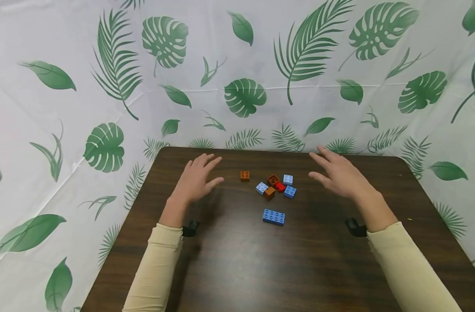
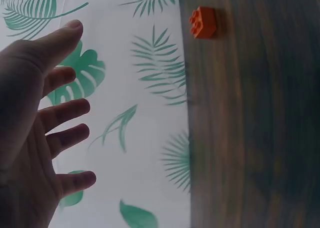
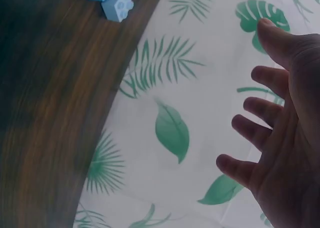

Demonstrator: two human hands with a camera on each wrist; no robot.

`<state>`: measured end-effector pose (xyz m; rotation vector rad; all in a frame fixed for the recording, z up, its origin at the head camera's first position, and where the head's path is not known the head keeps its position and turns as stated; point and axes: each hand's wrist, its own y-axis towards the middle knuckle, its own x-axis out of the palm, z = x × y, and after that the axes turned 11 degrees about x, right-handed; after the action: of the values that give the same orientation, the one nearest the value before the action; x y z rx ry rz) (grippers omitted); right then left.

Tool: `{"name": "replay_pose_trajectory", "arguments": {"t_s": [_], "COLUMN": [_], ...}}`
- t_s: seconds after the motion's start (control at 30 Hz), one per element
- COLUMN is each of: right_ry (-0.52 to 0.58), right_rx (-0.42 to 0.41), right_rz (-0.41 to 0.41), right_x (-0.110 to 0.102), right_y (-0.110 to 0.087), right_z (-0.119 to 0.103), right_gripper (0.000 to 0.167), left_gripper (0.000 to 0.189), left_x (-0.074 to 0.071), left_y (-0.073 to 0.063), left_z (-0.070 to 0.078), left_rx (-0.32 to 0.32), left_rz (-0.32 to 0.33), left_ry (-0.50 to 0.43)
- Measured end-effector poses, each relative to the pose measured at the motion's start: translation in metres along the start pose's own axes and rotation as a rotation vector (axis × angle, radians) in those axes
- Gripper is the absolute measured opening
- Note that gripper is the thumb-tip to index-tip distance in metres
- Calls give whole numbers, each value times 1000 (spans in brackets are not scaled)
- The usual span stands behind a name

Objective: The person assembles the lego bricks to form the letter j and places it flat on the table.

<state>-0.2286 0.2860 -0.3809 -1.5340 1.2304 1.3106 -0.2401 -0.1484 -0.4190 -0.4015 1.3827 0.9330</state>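
Observation:
My left hand (image 1: 197, 180) hovers left of the toy bricks, fingers spread and nothing in it. On the other side my right hand (image 1: 340, 175) is held up the same way, its palm bare in the right wrist view. Closest to the left hand lies an orange-brown brick (image 1: 245, 176). Between the hands sit a light blue brick (image 1: 262, 187), a brown brick (image 1: 270, 193), a brown brick tipped over (image 1: 273, 180), a red brick (image 1: 280, 186), a pale blue brick (image 1: 288, 179) and a blue brick (image 1: 289, 191). A longer blue brick (image 1: 274, 217) lies nearer the front.
The bricks are on a dark wood-grain table (image 1: 237, 268) with rounded far corners. A white cloth (image 1: 206, 43) printed with green leaves hangs behind and beside it. Each wrist wears a black strap-on device, one a black camera (image 1: 355, 227) at the right wrist.

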Motion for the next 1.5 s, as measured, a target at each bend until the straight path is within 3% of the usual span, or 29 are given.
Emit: {"name": "replay_pose_trajectory", "arguments": {"t_s": [0.13, 0.23, 0.47, 0.67, 0.87, 0.97, 1.1, 1.33, 1.5], "right_ry": [0, -5, 47, 82, 116, 129, 131, 125, 120], "right_rx": [8, 16, 23, 41, 78, 92, 95, 102, 84], "right_rz": [-31, -81, -190, -213, -184, -148, -121, -66, -49], "right_x": [5, 16, 55, 90, 117, 126, 135, 140, 140], "right_y": [1, 4, 7, 12, 16, 18, 20, 18, 16], "right_z": [0, 2, 2, -5, -12, -14, -18, -19, -17], "right_gripper": [71, 65, 50, 51, 52, 48, 46, 37, 30], "left_gripper": [59, 49, 47, 58, 61, 61, 59, 53, 42], "left_x": [14, 32, 76, 104, 125, 133, 139, 138, 133], "left_y": [6, 14, 35, 49, 63, 66, 67, 63, 55], "left_z": [0, 3, 25, 40, 51, 55, 56, 54, 51], "left_rx": [61, 92, 120, 134, 204, 218, 180, 122, 87], "left_rz": [38, 28, -133, -213, -250, -269, -273, -177, -147], "left_ry": [-62, -115, -216, -210, -92, -19, 37, 49, 35]}}
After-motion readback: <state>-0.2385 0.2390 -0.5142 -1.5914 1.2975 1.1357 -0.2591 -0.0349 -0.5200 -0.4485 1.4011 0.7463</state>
